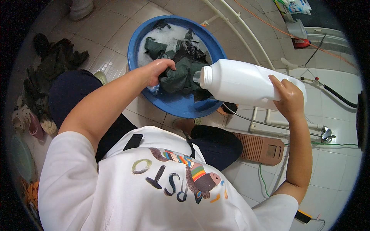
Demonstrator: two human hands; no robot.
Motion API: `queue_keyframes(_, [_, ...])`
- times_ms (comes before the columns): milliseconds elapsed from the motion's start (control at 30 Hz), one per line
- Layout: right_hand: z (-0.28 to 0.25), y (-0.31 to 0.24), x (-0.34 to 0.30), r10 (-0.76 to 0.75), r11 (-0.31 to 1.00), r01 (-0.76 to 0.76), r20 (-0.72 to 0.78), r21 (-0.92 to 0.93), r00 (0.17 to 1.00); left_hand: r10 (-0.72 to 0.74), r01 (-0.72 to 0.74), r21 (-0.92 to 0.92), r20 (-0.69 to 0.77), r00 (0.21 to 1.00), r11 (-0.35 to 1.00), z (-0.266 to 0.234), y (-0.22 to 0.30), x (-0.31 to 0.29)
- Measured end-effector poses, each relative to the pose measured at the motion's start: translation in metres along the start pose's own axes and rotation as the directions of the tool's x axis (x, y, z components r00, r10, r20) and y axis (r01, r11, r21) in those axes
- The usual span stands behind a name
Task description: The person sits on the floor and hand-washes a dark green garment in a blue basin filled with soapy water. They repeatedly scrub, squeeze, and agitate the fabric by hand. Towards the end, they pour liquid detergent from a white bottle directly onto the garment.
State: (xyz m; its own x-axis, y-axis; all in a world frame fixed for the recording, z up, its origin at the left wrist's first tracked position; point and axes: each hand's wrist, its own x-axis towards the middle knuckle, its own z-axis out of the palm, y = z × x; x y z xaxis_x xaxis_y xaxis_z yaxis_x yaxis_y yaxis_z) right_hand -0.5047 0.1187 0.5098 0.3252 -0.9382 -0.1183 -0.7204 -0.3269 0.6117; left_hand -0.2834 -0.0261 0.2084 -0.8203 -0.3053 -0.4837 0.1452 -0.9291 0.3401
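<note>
Left hand (158, 71): fingers curled down and closed on a bunch of dark green wet cloth (181, 77) at the near-left rim of the round blue plastic basin (173, 106). The cloth is judged soft, limp and heavy with water; it will sag and drip when lifted and is best gathered in a full fist, as here, rather than pinched at an edge. More dark garments lie in foamy water toward the far side of the basin.

Centre: the large white plastic jug (246, 82) lies nearly horizontal, its open neck over the basin and just beside the gripped cloth, a little to the right of the left hand. No liquid is seen leaving the mouth.

Right hand (289, 98): wrapped around the base end of the jug, fingers over the top, thumb side hidden. The jug is judged rigid, smooth, probably slippery when wet; its fill level cannot be told. Hold at the base or waist with the whole hand.

Right of the knees, a brown ribbed washboard (262, 148) lies flat on the white tiled floor (331, 169).
</note>
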Motion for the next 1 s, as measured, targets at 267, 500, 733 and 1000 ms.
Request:
queue_keyframes(267, [-0.010, -0.005, 0.016, -0.029, 0.999, 0.028, -0.014, -0.033, 0.999, -0.037, 0.036, -0.046, -0.011, 0.999, 0.998, -0.001, 0.002, 0.001])
queue_keyframes(500, [-0.010, -0.006, 0.019, -0.043, 0.998, 0.041, -0.030, -0.057, 0.999, -0.046, 0.046, -0.031, -0.027, 0.999, 0.998, -0.001, 0.002, 0.000])
queue_keyframes(733, [-0.011, -0.007, 0.024, -0.075, 0.990, 0.071, -0.035, -0.120, 0.997, -0.001, 0.004, 0.041, -0.064, 0.998, 0.999, -0.003, 0.003, 0.003])
queue_keyframes(1000, [-0.019, -0.010, 0.026, -0.075, 0.984, 0.073, -0.003, -0.163, 0.997, 0.012, 0.001, 0.105, -0.116, 0.993, 0.994, 0.006, 0.004, -0.005])
